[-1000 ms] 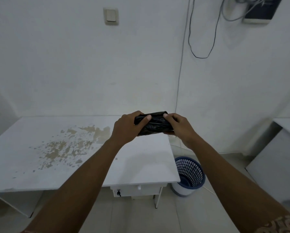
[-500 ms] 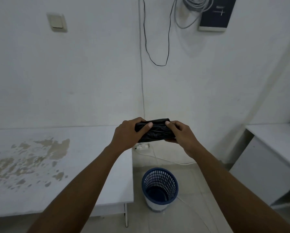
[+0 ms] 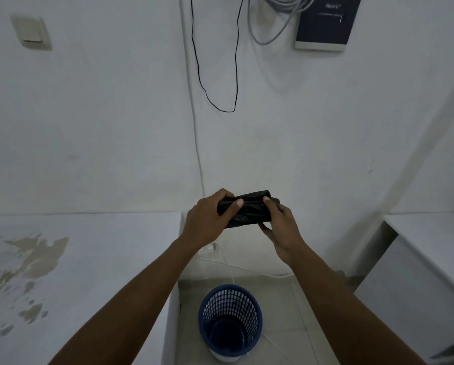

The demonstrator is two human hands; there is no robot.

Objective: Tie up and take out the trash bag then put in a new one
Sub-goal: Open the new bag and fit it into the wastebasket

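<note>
A white plastered wall (image 3: 102,127) fills most of the view, matte and faintly scuffed, meeting a second wall at a corner on the right. Below it on the left runs a white table (image 3: 102,259), flat and smooth except for patches of worn, brownish flaking surface (image 3: 28,262) toward its left edge; its right edge drops straight to the floor beside the bin. On the right a second white table (image 3: 428,238) juts in, its near corner well apart from the first, leaving an open strip of pale tiled floor (image 3: 294,306) between them. In that strip stands the blue bin (image 3: 230,320), a round, tapering plastic basket with a perforated mesh wall and a solid rim, just beside the left table's right edge; its inside looks dark and unlined, though the bottom is too dim to be sure. High on the wall hang a dark flat panel (image 3: 326,22) with a white lower edge, a coil of grey cable (image 3: 276,19), a thin black wire loop (image 3: 220,75) and a cream light switch (image 3: 31,31). A white cord (image 3: 228,262) trails along the floor at the wall's foot. In mid-air above the bin, the left hand (image 3: 207,225) and right hand (image 3: 281,227) both grip a folded black trash bag (image 3: 247,209), a glossy, crinkled bundle held level, thumbs pressed on its upper face and fingers curled underneath.
</note>
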